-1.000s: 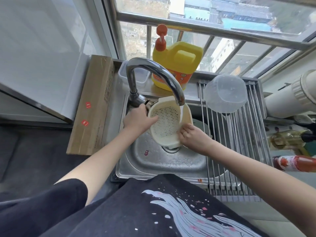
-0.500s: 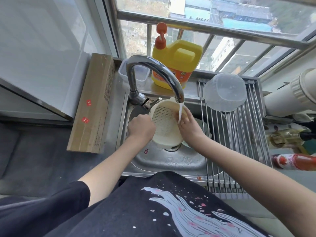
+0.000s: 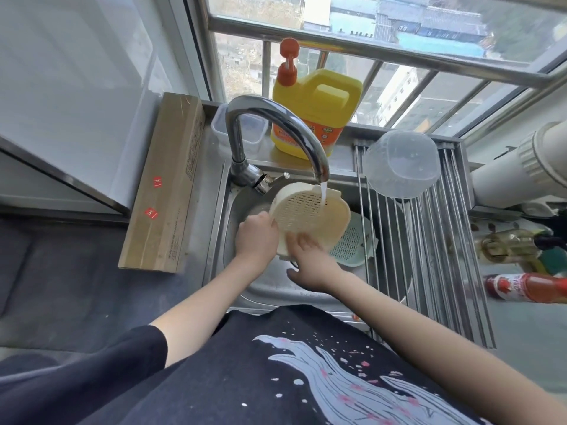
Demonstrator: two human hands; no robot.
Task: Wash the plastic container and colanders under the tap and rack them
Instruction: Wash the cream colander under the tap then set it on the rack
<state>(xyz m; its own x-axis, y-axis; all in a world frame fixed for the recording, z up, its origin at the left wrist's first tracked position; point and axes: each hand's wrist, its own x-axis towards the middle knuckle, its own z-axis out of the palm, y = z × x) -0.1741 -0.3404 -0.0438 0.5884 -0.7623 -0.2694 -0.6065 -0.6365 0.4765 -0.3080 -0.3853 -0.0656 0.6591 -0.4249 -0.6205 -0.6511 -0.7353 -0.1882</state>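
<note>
Two hands work over the steel sink [image 3: 236, 210], and between them we hold the cream colander [image 3: 306, 214] tilted on edge under the tap [image 3: 276, 124]. A thin stream of water [image 3: 322, 193] falls from the spout onto the far right part of its perforated inside. Our left hand [image 3: 256, 237] grips the colander's near left rim, fingers curled round the edge. Our right hand [image 3: 310, 265] lies at the colander's near underside; its fingers look loosely spread and fairly straight against the plastic, with the thumb hanging free below, though we cannot tell how firmly they press.

To the right, lower in the basin and partly under the rack bars, lies a pale green colander [image 3: 352, 240], just beside the cream one. The clear plastic container [image 3: 402, 164] sits upside down at the far end of the roll-up drying rack [image 3: 441, 256], well apart from both hands.

On the far ledge stand a yellow detergent jug [image 3: 319, 108] and a small clear box [image 3: 221, 124]. A cardboard box [image 3: 168, 179] lies left of the sink, and a red sauce bottle [image 3: 530, 286] lies at the right.
</note>
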